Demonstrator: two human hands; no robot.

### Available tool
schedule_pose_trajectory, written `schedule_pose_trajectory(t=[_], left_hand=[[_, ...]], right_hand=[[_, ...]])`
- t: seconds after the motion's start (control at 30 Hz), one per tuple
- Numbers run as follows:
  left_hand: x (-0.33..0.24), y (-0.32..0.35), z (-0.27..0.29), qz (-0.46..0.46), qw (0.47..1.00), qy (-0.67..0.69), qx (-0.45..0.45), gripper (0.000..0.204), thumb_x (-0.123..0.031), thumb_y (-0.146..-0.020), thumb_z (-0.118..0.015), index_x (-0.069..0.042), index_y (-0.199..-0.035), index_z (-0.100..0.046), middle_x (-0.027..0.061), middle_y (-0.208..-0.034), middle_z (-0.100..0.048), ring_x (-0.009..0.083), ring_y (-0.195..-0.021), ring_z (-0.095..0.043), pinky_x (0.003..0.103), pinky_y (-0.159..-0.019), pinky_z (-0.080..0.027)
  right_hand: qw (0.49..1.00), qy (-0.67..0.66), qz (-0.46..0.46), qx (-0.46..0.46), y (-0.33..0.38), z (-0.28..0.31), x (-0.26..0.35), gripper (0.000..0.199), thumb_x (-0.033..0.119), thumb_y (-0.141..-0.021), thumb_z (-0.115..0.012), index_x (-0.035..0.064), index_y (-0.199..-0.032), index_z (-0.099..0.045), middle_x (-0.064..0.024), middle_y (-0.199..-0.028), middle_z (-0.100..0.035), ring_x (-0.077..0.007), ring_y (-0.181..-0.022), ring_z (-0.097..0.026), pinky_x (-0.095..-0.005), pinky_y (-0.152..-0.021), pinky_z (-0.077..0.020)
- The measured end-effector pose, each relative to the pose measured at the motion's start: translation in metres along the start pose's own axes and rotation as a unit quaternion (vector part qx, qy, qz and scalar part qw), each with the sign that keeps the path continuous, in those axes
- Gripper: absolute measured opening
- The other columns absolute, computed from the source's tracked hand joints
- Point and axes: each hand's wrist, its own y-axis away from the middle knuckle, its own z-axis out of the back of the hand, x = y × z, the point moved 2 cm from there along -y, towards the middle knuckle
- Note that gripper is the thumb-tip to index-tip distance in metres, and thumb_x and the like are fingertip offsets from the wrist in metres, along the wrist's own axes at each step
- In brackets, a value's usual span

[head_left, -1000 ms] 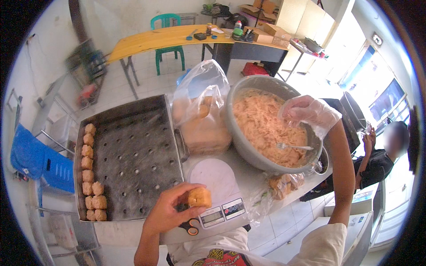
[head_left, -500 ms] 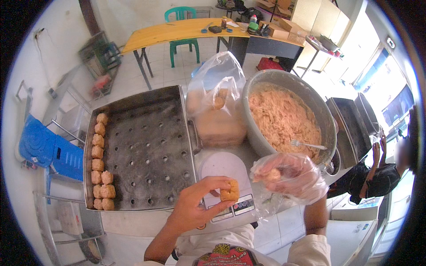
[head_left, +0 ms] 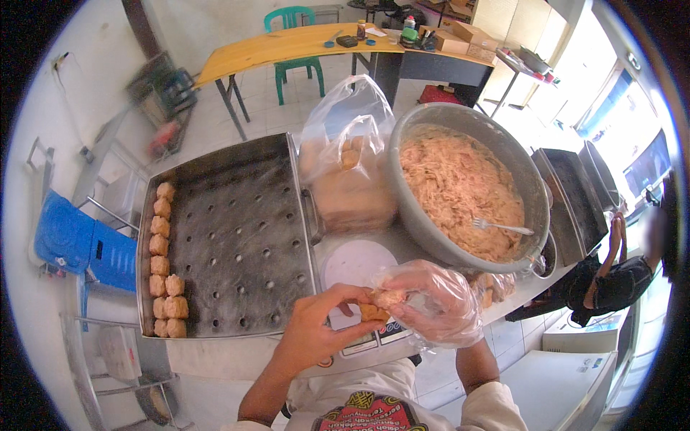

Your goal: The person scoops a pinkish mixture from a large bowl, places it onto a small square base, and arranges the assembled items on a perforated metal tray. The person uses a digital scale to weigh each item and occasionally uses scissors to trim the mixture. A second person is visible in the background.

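Between the fingertips and thumb of my left hand (head_left: pixel 305 334) is a brown fried tofu cube (head_left: pixel 373 313). My right hand (head_left: pixel 440 302), in a clear plastic glove, pinches a small lump of pale pink filling (head_left: pixel 392 297) against the top of the cube. Both hands are just over a kitchen scale (head_left: pixel 357 264) with a round light plate. Beyond my right hand stands a large grey basin (head_left: pixel 397 183) of shredded pinkish filling (head_left: pixel 456 190), a fork (head_left: pixel 501 226) lying on it. A dark metal tray (head_left: pixel 244 215) with holes has filled tofu pieces (head_left: pixel 159 266) along its left side.
A clear plastic bag (head_left: pixel 352 190) of tofu cubes stands between tray and basin. More tofu pieces (head_left: pixel 496 286) lie below the basin's near rim. Another dark tray (head_left: pixel 571 197) is at the right, near another person (head_left: pixel 611 284). A yellow table (head_left: pixel 287 49) stands behind.
My right hand has moved left and slightly toward me, bringing its lump of filling onto the tofu cube. The left hand has kept its hold on the cube at nearly the same place.
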Motion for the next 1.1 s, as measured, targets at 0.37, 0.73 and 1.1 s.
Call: schedule_pose_trajectory(t=[0.37,0.73,1.1], left_hand=[[0.001,-0.001,-0.011,0.019,0.999,0.039,0.000,0.042,-0.016,-0.072,-0.099,-0.004,-0.102,-0.071,0.0073,-0.095,-0.077,0.0183,-0.087,-0.076,0.035,-0.085,-0.061],[-0.010,-0.005,-0.019,0.061,0.998,0.029,-0.020,0.045,-0.011,-0.078,-0.090,-0.002,-0.115,-0.066,0.0153,-0.127,-0.071,0.0267,-0.104,-0.072,0.036,-0.092,-0.058],[-0.011,-0.015,-0.043,0.060,0.998,0.016,-0.014,0.042,-0.005,-0.082,-0.082,0.001,-0.117,-0.060,0.0215,-0.114,-0.062,0.0431,-0.106,-0.065,0.045,-0.087,-0.053]], right_hand=[[0.994,0.008,0.017,0.104,-0.014,0.008,0.009,0.020,0.004,-0.091,-0.076,0.0027,-0.109,-0.070,-0.0154,-0.106,-0.072,-0.0347,-0.093,-0.074,-0.0417,-0.078,-0.0606],[0.987,0.073,-0.047,0.135,-0.008,0.014,0.009,0.027,0.010,-0.089,-0.077,0.0063,-0.115,-0.070,-0.0133,-0.105,-0.068,-0.0333,-0.092,-0.072,-0.0409,-0.080,-0.0596],[0.978,0.088,-0.176,0.076,-0.005,0.012,0.022,0.022,0.013,-0.090,-0.078,0.0085,-0.111,-0.071,-0.0123,-0.103,-0.066,-0.0315,-0.088,-0.071,-0.0425,-0.077,-0.0583]])
